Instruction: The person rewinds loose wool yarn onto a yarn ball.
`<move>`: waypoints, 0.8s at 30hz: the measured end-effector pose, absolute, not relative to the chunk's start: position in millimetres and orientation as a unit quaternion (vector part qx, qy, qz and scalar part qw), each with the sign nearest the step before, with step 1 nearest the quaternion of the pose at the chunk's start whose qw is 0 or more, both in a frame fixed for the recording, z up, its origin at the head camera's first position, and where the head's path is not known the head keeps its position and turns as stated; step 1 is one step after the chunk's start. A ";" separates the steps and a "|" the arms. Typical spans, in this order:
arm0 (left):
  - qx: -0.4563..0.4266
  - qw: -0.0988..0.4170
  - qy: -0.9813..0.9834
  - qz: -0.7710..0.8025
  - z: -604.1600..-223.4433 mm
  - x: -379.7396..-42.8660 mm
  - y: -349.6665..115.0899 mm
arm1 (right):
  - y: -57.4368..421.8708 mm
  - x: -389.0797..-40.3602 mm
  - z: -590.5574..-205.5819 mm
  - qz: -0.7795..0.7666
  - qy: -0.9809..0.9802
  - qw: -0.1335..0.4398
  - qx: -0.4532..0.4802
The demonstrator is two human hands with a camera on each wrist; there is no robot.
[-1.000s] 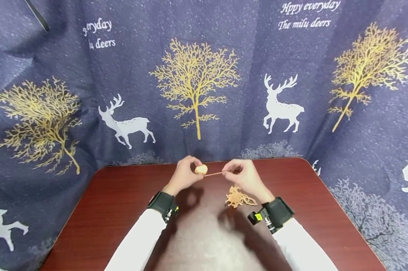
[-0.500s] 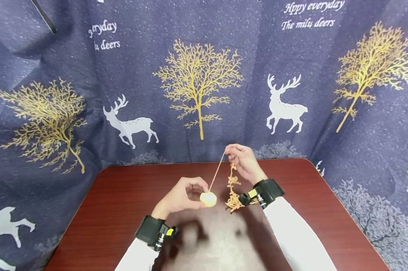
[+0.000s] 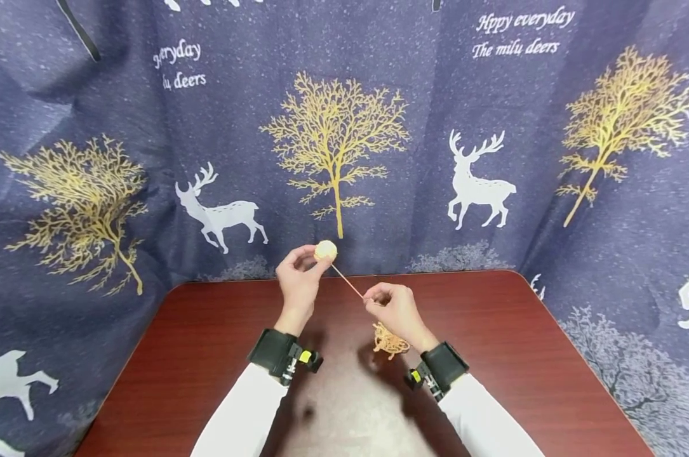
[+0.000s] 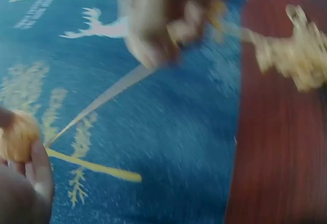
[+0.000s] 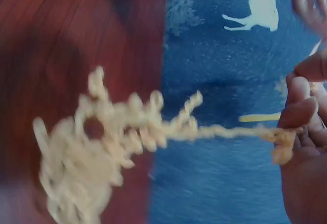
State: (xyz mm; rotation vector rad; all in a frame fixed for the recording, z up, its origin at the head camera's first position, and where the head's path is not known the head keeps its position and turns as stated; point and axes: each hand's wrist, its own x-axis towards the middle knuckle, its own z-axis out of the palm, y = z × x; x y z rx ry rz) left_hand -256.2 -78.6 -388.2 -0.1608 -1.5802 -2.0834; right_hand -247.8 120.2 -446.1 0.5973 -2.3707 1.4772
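Note:
My left hand (image 3: 300,279) holds a small pale yellow ball of yarn (image 3: 326,251) between thumb and fingers, raised above the table's far edge. From the ball a taut strand of yarn (image 3: 347,280) slants down to my right hand (image 3: 394,310), which pinches it. Below the right hand is a loose tangle of the same yarn (image 3: 390,341). In the right wrist view, the tangle (image 5: 87,168) trails a crinkled strand up into the curled fingers of my right hand (image 5: 306,127). The left wrist view shows the ball (image 4: 19,136) at the fingertips, with the right hand blurred above.
A reddish-brown table (image 3: 207,343) with rounded far corners lies under both hands. Behind it hangs a dark blue curtain (image 3: 378,209) printed with white deer and golden trees. Black camera straps (image 3: 272,352) circle both wrists over white sleeves.
The left hand with the ball first came down toward me, then rose to the far left. The right hand went up, then back down. The strand's slant has reversed.

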 end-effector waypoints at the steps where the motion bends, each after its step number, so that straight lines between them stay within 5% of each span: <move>1: -0.054 0.281 -0.627 -0.725 -392.5 -260.2 -79.1 | 120.7 -243.3 -443.1 0.488 -0.826 0.164 0.228; 5: -0.106 0.327 -0.766 -0.544 -413.9 -271.4 -85.9 | 126.3 -231.1 -427.1 0.454 -0.819 0.197 0.290; 8: -0.182 0.307 -0.820 -0.447 -432.7 -276.9 -94.5 | 134.0 -228.2 -413.3 0.483 -0.807 0.178 0.290; 16: -0.330 0.121 -0.883 -0.311 -441.7 -257.0 -107.1 | 156.7 -244.2 -397.9 0.767 -0.609 0.050 0.194; 24: -0.455 -0.134 -0.749 -0.462 -411.2 -229.1 -103.8 | 166.7 -269.6 -417.9 0.916 -0.393 -0.040 0.075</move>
